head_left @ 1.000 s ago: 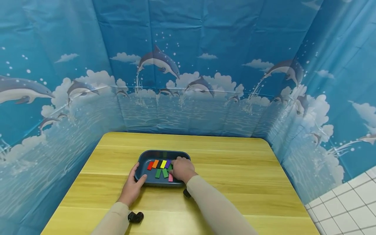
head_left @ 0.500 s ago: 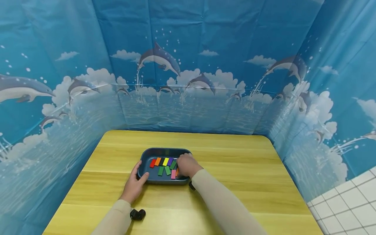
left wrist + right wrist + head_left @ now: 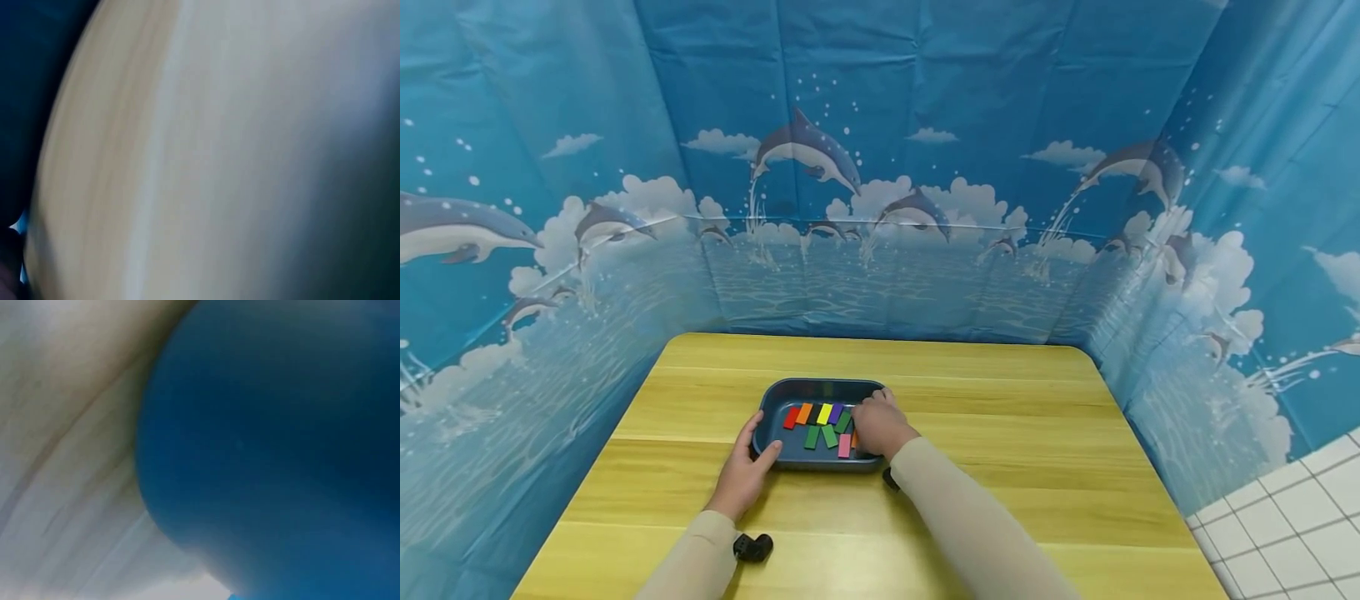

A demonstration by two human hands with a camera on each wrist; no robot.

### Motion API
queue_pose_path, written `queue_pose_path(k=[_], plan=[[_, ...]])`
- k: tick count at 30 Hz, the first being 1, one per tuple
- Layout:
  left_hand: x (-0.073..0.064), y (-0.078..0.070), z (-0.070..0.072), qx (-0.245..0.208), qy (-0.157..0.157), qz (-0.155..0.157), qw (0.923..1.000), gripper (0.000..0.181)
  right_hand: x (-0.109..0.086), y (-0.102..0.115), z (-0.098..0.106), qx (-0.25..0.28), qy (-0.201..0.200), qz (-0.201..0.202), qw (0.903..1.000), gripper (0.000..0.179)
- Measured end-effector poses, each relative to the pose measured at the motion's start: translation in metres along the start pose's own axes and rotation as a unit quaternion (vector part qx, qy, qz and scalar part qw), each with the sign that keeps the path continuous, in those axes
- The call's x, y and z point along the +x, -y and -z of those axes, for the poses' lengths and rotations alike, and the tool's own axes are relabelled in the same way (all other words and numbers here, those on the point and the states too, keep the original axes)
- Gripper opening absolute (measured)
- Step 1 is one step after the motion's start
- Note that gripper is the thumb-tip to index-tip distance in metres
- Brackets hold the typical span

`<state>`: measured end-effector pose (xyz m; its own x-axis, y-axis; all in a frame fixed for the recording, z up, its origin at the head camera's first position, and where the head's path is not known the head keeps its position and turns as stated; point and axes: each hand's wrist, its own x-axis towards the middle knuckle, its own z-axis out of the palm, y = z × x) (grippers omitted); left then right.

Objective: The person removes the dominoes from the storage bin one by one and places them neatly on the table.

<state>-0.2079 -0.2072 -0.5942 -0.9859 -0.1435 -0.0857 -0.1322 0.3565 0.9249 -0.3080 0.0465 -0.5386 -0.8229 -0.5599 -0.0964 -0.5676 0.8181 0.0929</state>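
Observation:
A dark blue tray (image 3: 784, 461) sits on the table, holding small flat tiles. My left hand (image 3: 741, 479) grips its near left corner, fingers along the outer left side and thumb over the front rim. My right hand (image 3: 880, 423) reaches into the right end with fingers bent down; I cannot tell whether it holds a tile. An orange tile (image 3: 854, 439) peeks out beside it, near a pink tile (image 3: 845, 445). A slanted row runs from a red tile (image 3: 791, 417) through orange, black and a yellow tile (image 3: 825, 413) to a purple tile (image 3: 837, 412). Several green tiles (image 3: 812, 437) lie nearby.
The yellow wood-grain table (image 3: 1000, 433) extends around the tray, with rounded far corners. A dolphin-print curtain (image 3: 880, 275) hangs behind it and at both sides. In the right wrist view, the tray's blurred blue wall (image 3: 262, 450) fills much of the frame.
My right hand has shifted right within the tray, uncovering more of the green and pink tiles and part of an orange one. My left hand keeps its place at the tray's corner.

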Motion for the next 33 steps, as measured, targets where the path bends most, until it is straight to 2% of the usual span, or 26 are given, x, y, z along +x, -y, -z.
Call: queue_pose_path(k=[2,5,8,11,14,17,23,29,33], plan=[[0.001,0.001,0.003,0.004,0.013,-0.004,0.9999,0.080,0.001,0.000,0.000,0.003,-0.001,0.004,1.0000,0.047],[0.000,0.004,0.007,0.011,0.037,-0.010,0.9992,0.096,0.000,-0.002,-0.001,0.027,-0.003,0.019,0.9994,0.058],[-0.002,0.004,0.010,0.022,0.048,-0.014,0.9985,0.108,0.000,-0.008,0.000,0.106,-0.005,0.023,0.9941,0.068],[-0.004,0.003,0.011,0.019,0.048,-0.009,0.9986,0.105,0.000,-0.016,0.002,0.183,-0.003,0.004,0.9831,0.068],[-0.004,0.001,0.010,-0.009,0.045,-0.001,0.9989,0.097,-0.002,-0.023,0.005,0.213,-0.005,-0.025,0.9768,0.062],[-0.004,0.000,0.010,-0.036,0.044,0.003,0.9984,0.092,-0.003,-0.027,0.006,0.210,0.003,-0.040,0.9769,0.059],[0.000,0.003,0.011,-0.047,0.045,0.010,0.9978,0.093,-0.003,-0.024,0.004,0.164,0.032,-0.020,0.9857,0.055],[0.002,0.005,0.012,-0.044,0.046,0.010,0.9979,0.095,-0.002,-0.017,0.003,0.129,0.024,-0.017,0.9913,0.034],[0.002,0.005,0.012,-0.046,0.047,0.009,0.9978,0.094,0.000,-0.015,-0.001,0.117,0.021,-0.019,0.9927,0.031]])
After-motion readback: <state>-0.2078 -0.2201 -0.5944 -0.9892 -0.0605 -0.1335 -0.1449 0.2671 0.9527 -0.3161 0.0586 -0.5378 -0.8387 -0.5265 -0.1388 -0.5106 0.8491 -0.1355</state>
